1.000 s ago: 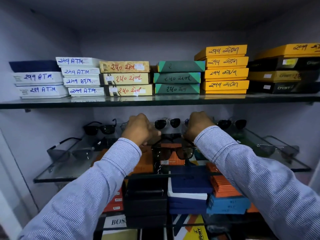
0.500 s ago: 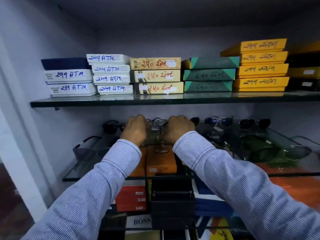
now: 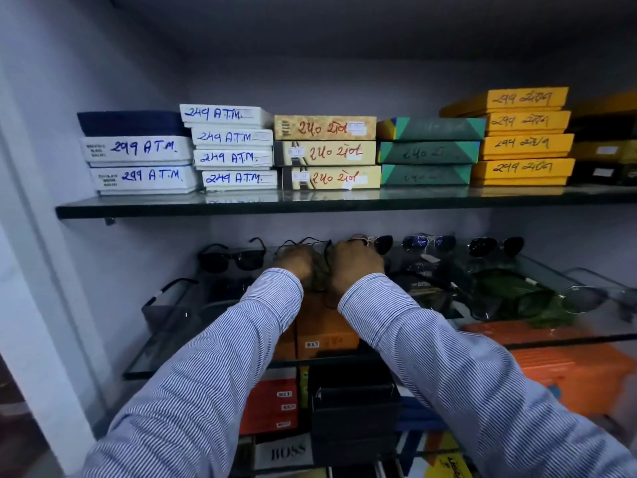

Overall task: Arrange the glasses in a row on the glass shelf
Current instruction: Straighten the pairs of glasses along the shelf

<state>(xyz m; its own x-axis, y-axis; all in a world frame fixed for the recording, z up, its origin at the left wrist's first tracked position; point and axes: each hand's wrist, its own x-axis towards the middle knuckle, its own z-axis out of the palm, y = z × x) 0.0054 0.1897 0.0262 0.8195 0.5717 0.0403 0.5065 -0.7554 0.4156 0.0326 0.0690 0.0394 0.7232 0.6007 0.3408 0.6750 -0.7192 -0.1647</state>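
Both hands are far back on the glass shelf point(image 3: 162, 343), close side by side. The left hand point(image 3: 293, 262) and the right hand point(image 3: 355, 262) are curled around a thin dark pair of glasses point(image 3: 312, 246). The glasses sit in the back row, near the wall. Black sunglasses point(image 3: 231, 258) are just to the left. Two more dark pairs point(image 3: 427, 241) point(image 3: 494, 246) stand to the right. The front of the shelf has open room near its edge. The hands hide most of the held pair, and the fingertips cannot be seen. Green lenses point(image 3: 510, 294) look blurry. The upper shelf point(image 3: 241, 207) with stacked boxes point(image 3: 231, 146) hangs close above.
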